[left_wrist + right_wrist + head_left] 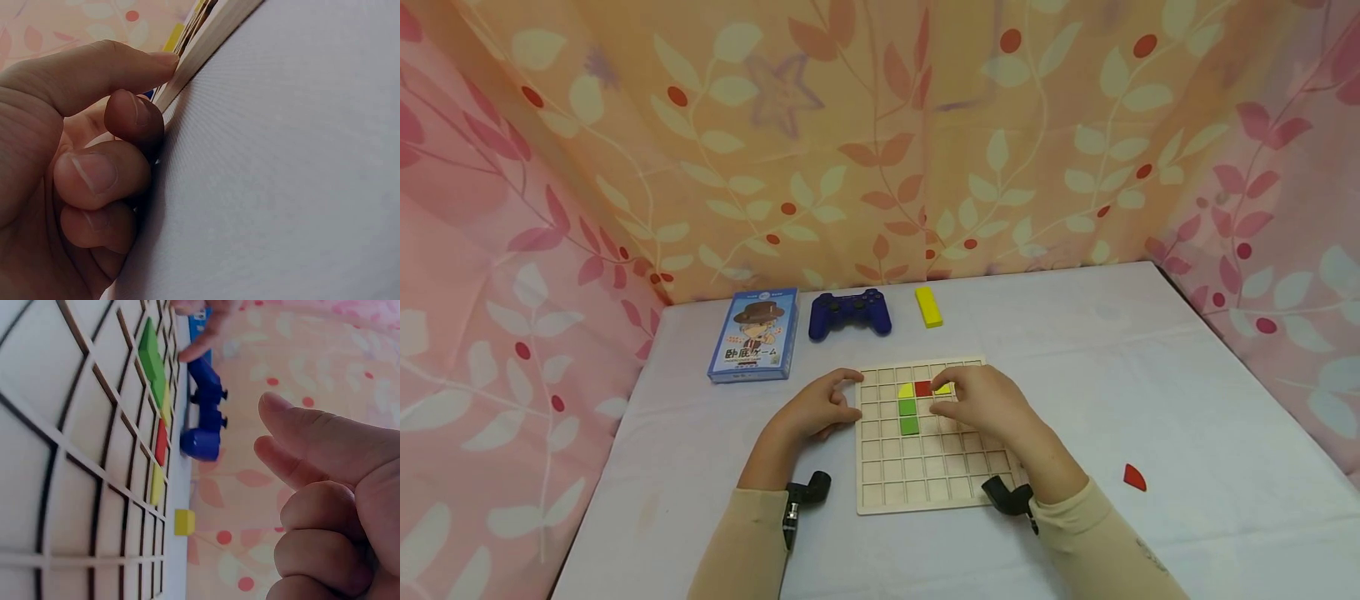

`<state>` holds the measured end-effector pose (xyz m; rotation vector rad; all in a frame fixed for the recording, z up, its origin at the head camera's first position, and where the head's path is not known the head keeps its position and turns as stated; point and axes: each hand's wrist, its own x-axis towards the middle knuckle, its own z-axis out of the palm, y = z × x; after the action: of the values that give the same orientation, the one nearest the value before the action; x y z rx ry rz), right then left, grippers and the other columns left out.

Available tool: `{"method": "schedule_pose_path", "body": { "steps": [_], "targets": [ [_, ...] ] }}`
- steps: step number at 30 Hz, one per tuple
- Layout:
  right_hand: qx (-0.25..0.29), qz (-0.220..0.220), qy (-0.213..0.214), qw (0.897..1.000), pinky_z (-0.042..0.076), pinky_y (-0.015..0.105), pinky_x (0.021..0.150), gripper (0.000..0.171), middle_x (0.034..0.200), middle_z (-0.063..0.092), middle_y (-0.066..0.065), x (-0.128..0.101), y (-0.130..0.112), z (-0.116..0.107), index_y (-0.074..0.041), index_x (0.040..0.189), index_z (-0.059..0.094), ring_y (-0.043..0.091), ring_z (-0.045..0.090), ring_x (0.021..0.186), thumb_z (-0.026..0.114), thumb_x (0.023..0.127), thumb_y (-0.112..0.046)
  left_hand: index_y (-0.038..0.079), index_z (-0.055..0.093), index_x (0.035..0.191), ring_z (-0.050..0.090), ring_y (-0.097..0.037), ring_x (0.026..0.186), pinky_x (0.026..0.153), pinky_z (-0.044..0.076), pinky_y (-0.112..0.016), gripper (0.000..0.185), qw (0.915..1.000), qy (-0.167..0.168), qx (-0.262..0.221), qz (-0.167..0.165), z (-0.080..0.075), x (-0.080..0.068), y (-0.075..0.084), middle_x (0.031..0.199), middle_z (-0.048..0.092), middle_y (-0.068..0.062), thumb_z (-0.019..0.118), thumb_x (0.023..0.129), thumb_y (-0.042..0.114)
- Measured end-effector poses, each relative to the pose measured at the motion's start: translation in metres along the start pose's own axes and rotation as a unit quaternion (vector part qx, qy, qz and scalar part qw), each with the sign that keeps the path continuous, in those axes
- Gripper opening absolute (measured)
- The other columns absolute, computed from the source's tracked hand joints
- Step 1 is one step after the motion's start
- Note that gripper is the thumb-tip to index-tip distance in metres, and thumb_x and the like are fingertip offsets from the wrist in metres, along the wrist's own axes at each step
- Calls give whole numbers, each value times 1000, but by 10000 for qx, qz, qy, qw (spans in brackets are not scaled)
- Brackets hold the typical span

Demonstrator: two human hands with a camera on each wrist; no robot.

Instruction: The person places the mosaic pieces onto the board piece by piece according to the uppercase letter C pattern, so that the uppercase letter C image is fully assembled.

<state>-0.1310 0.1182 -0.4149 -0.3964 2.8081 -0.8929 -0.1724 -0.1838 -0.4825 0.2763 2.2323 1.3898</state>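
A pale wooden grid board (880, 472) lies on the table. My left hand (811, 408) holds its left edge, thumb and index finger against the wood; in the left wrist view the other fingers are curled below the thumb (119, 69). Over the board's upper right hovers my right hand (985, 400), thumb and index finger apart with nothing between them. Seated in the grid are a yellow rounded piece (906, 390), a red piece (922, 388), a second yellow piece (943, 389) partly hidden by the right hand, and two green squares (907, 407).
A red quarter-circle piece (1135, 477) lies right of the board. Behind it stand a blue game box (753, 335), a dark blue game controller (850, 314) and a yellow block (928, 307). Patterned curtains (880, 150) border the white table (647, 467).
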Motion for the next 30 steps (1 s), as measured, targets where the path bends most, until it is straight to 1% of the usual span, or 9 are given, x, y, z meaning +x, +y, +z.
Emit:
{"method": "schedule_pose_path", "body": {
  "steps": [7, 12, 19, 26, 30],
  "targets": [
    [177, 83, 241, 9995, 33, 33, 55, 33, 65, 47, 1, -6, 8, -19, -14, 115, 76, 18, 43, 60, 83, 87, -31, 14, 50, 147, 40, -13, 38, 41, 34, -28, 64, 10000, -15, 16, -12, 0, -1, 0, 57, 53, -2, 78, 89, 11],
    [320, 191, 390, 9985, 35, 35, 57, 31, 68, 48, 1, -12, 13, -31, -15, 115, 75, 19, 44, 62, 81, 89, -31, 14, 50, 146, 40, -13, 38, 41, 34, -28, 64, 10000, -40, 2, -22, 0, -1, 1, 57, 53, -2, 78, 89, 11],
    [321, 271, 595, 9973, 36, 34, 57, 32, 69, 49, 2, -20, 15, -46, -15, 116, 74, 18, 44, 61, 81, 88, -30, 14, 49, 147, 40, -13, 38, 41, 33, -28, 64, 9999, -51, -31, -81, 0, -1, 1, 57, 53, -2, 78, 90, 11],
    [309, 136, 842, 9959, 36, 34, 55, 33, 68, 48, 1, -27, 11, -62, -16, 117, 74, 19, 43, 60, 81, 89, -32, 16, 50, 146, 39, -13, 38, 40, 34, -28, 63, 9999, -39, -113, -55, -2, 0, 1, 58, 52, -2, 79, 89, 12],
    [341, 182, 967, 9946, 37, 34, 55, 32, 68, 47, 1, -34, 15, -72, -16, 117, 74, 19, 44, 61, 80, 90, -32, 14, 49, 146, 39, -14, 37, 40, 34, -28, 64, 9998, -95, -144, -26, -2, 0, -1, 58, 52, -2, 78, 90, 12]
  ]
}}
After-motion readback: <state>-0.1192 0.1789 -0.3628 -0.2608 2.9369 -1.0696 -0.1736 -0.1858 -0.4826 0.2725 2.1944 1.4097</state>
